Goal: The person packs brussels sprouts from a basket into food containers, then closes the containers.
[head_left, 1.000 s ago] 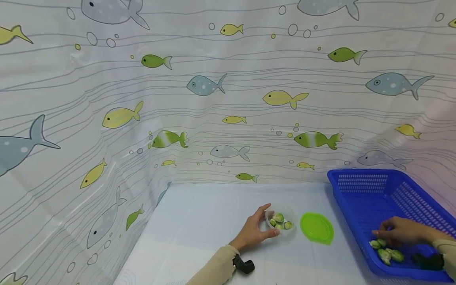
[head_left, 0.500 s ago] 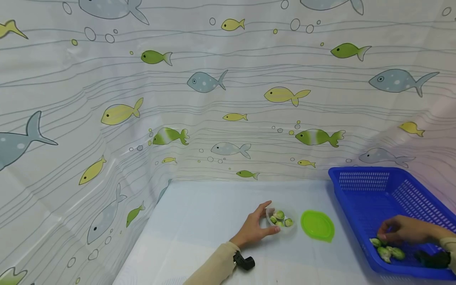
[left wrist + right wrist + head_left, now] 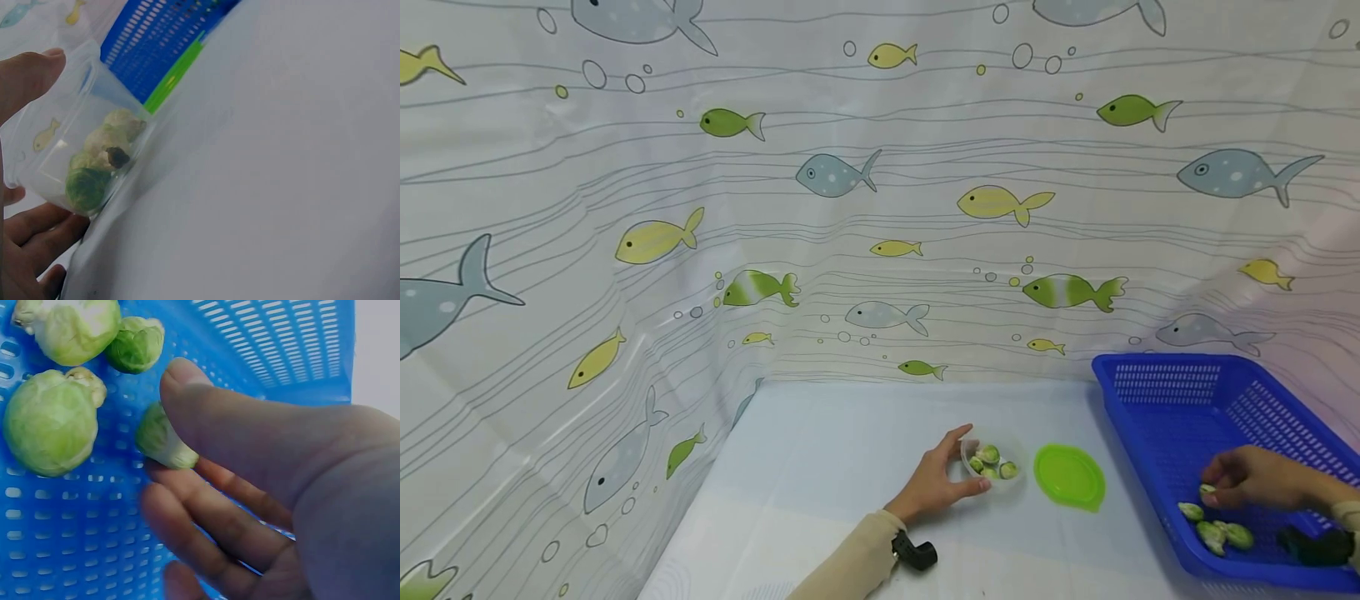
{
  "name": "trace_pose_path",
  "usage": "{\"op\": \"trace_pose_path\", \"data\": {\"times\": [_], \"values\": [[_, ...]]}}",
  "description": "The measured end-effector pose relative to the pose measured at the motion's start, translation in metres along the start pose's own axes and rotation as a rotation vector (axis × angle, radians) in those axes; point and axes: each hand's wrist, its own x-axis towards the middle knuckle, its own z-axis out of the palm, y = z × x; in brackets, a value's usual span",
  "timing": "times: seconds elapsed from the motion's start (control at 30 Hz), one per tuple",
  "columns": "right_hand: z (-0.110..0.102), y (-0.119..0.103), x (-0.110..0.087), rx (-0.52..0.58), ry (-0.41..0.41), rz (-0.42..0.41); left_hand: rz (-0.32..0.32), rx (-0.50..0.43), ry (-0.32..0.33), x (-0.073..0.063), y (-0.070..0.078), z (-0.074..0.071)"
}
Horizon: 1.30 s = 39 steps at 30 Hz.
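Observation:
My left hand (image 3: pixel 931 485) holds a small clear plastic tub (image 3: pixel 47 147) standing on the table, thumb on one side and fingers on the other. Several Brussels sprouts (image 3: pixel 989 455) lie inside the tub. Over at the right, my right hand (image 3: pixel 1262 478) is inside the blue basket (image 3: pixel 1138 483), near its front left corner. Between its thumb and fingers it pinches a small Brussels sprout (image 3: pixel 161 436), partly covered by the thumb. Three more loose sprouts, one of them pale green and round (image 3: pixel 53 425), rest on the basket floor beside that hand.
A bright green lid (image 3: pixel 1069 476) lies flat between the tub and the basket. The table has a white cover (image 3: pixel 827 450). A fish-patterned curtain (image 3: pixel 820 250) rises behind and to the left. Each wrist wears a black device (image 3: pixel 916 552).
My right hand has closed its fingers on a sprout and drawn it slightly up and away from the others. The left hand and the tub have stayed in place.

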Motion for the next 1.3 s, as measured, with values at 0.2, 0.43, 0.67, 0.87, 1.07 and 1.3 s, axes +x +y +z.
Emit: {"op": "trace_pose_path", "data": {"times": [0.2,0.43,0.67,0.87,1.07,1.3], "values": [[0.002,0.007,0.005,-0.051,0.092,0.078,-0.005,0.001,-0.003,-0.001,0.0,0.0],[0.002,0.006,0.006,-0.145,0.191,0.062,0.0,0.001,0.006,-0.001,-0.001,0.001],[0.002,0.0,0.008,-0.183,0.239,0.056,0.004,-0.002,0.007,-0.001,-0.002,0.001],[0.001,-0.006,0.006,-0.224,0.286,0.0,-0.001,-0.01,0.008,-0.002,-0.002,0.001],[0.0,-0.015,0.005,-0.273,0.408,-0.059,-0.004,-0.005,0.009,-0.003,-0.001,0.001],[0.003,-0.029,0.006,-0.351,0.59,-0.147,-0.011,0.0,0.008,-0.002,-0.001,0.001]]}}
